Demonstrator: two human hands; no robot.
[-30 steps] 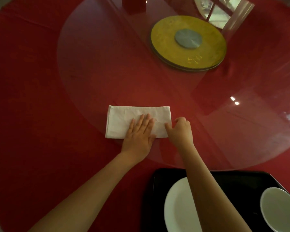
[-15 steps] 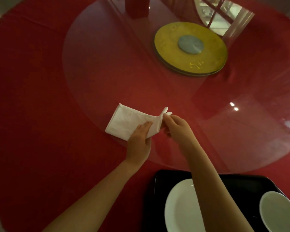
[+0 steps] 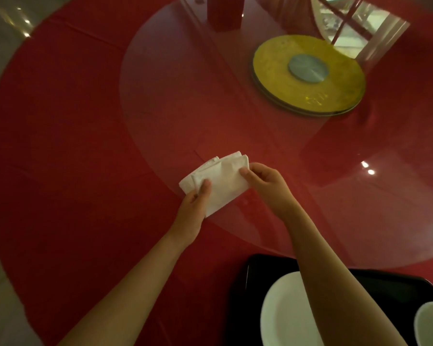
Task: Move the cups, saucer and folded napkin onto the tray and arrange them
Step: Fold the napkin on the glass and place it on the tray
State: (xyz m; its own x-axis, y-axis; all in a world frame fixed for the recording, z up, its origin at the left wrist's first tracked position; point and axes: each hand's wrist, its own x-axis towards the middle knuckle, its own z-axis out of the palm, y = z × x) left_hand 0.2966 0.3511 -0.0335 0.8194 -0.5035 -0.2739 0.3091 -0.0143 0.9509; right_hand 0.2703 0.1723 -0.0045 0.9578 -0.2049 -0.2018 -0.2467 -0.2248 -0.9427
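Now I pinch the folded white cloth napkin (image 3: pixel 219 182) between both hands' fingers (image 3: pixel 205 187), lifted off the red tabletop (image 3: pixel 73 146); I should keep folds together toward the black tray (image 3: pixel 398 290) behind them.

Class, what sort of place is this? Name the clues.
Probably a banquet restaurant: a round table in a red tablecloth, a glass turntable on a yellow hub, and a black tray holding white crockery.
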